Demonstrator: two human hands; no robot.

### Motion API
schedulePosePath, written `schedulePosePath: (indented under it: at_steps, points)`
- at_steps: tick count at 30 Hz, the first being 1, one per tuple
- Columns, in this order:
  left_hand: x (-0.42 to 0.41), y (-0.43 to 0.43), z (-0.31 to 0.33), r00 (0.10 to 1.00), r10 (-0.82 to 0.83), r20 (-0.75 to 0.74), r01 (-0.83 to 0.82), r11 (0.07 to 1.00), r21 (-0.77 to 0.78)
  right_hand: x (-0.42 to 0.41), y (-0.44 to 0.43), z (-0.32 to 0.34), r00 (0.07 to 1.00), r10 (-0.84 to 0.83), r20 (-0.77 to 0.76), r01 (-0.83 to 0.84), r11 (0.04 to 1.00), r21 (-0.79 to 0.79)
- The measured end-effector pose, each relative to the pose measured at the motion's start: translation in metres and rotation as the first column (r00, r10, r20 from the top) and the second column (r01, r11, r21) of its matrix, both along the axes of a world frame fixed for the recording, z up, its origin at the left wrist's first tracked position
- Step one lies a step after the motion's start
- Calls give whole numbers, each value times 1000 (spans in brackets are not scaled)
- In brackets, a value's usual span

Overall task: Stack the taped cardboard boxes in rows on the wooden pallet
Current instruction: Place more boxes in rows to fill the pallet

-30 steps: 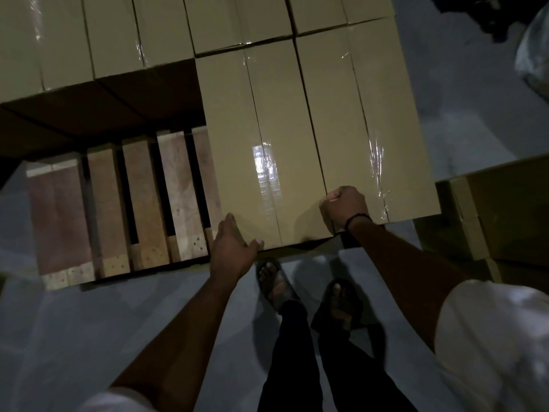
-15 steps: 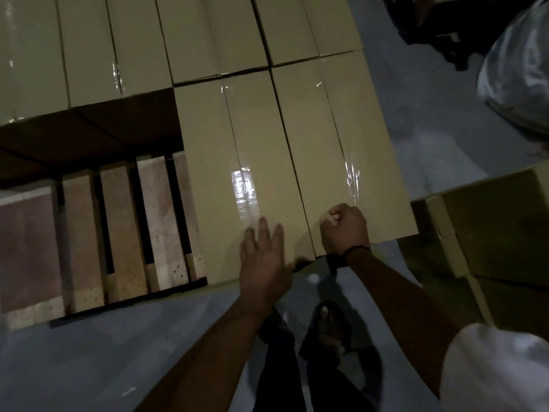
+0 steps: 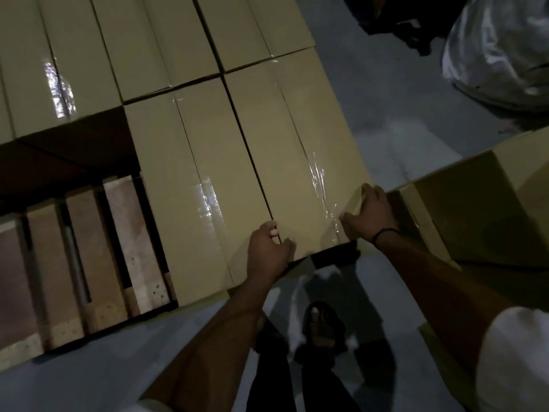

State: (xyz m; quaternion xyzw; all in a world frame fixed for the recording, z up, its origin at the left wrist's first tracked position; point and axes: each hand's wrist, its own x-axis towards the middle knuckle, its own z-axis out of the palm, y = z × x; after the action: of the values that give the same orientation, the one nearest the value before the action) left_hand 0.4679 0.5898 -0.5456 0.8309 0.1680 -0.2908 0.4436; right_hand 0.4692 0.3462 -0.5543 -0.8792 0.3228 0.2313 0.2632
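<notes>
floor [image 3: 386,138]: grey and patchy, spread along the near and right sides of the pallet.
far boxes [image 3: 166,40]: taped cardboard, packed side by side across the far part of the pallet; cut off by the top and left edges.
pallet [image 3: 118,239]: wooden slats bare on the near left, with dark gaps between them; right part covered by boxes.
left near box [image 3: 202,188]: on the pallet, far end against the far boxes, right side touching the gripped box.
gripped box [image 3: 297,156]: at the pallet's near right corner, far end against the far boxes, glossy tape along the top seam.
side box [image 3: 490,209]: cardboard, on the right, just beside the right hand and crowding that side of the gripped box.
plastic bundle [image 3: 499,55]: crumpled shiny wrap, far right, well apart from the pallet.
left hand [image 3: 269,251]: curled over the gripped box's near edge at its left corner, fingertips on top by the seam between the two near boxes.
right hand [image 3: 367,215]: clenched round the near right corner of the same box.
foot [image 3: 322,325]: in a dark sandal, on the floor just near of the gripped box.
wristband [image 3: 384,233]: thin, dark, on the right wrist.
hidden: pallet under the boxes; bundle's contents; side box's base and right end.
hard to tell: dark shadow under the gripped box's near edge, so resting or lifted unclear.
</notes>
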Motion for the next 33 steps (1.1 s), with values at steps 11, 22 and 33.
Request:
schedulePosePath:
  at_steps: [11,22,33]
  points:
    - [3,-1,-1,946,281,-162,-307,936,-172,-2,-5,-7,998,65,16,-65,997,-30]
    - [0,2,-10,967,212,-141,-232,962,-143,-5,-6,-5,995,94,-31,-94,995,-24]
    - [-11,1,-11,1000,-4,-4,4,999,-43,-7,0,0,975,177,-138,-184,982,-40]
